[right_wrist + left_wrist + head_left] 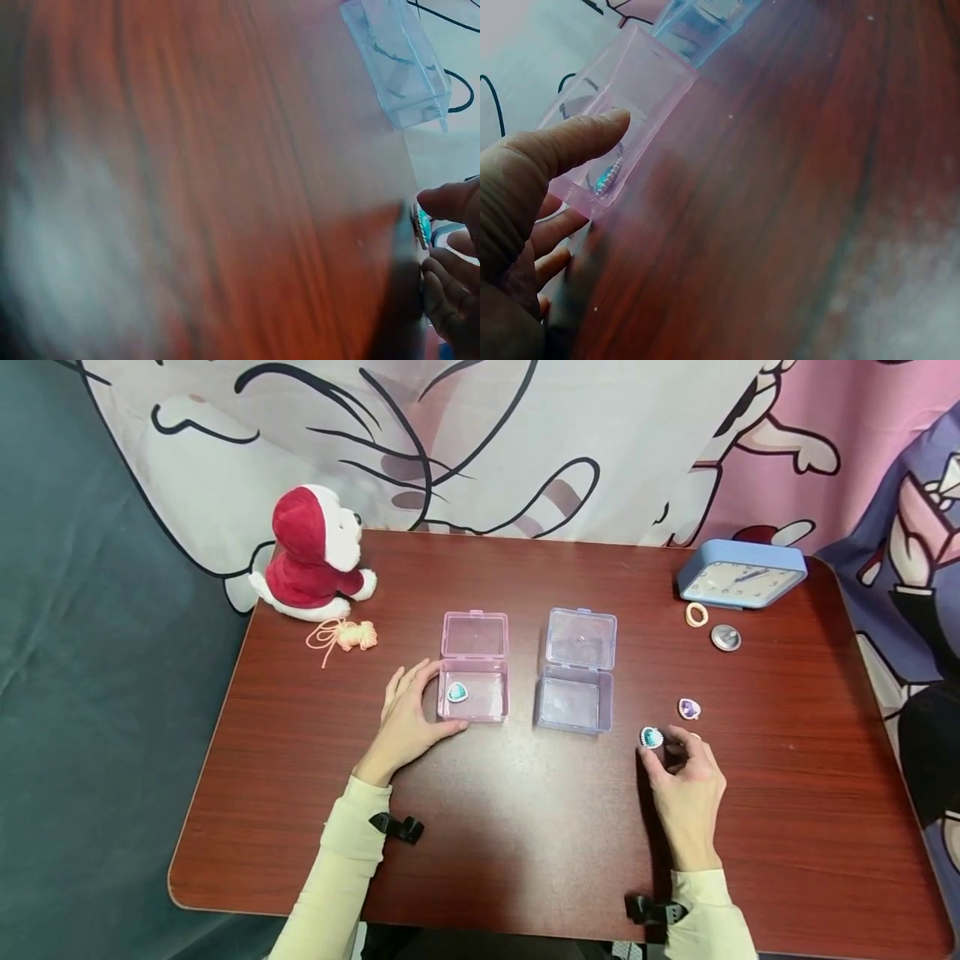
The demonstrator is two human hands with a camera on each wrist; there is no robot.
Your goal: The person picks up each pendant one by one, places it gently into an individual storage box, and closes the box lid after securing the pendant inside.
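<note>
My left hand (408, 722) grips the open pink plastic box (474, 712) at its left side, with the thumb at the near left corner. Inside that box lies a teal gem with a white beaded rim (457, 692); the left wrist view shows it through the clear wall. To its right stands a bluish-purple plastic box (575, 700), its lid folded back. Farther right, my right hand (686, 785) pinches another teal gem with a beaded rim (651, 737) between thumb and fingers. A purple gem (688, 708) lies just beyond the right fingertips.
A blue clock (742, 575) stands at the back right, with a pale ring (696, 614) and a round silver piece (726, 637) before it. At the back left sit a plush toy in red (315, 556) and a peach yarn bundle (352, 635), on the brown table (487, 827).
</note>
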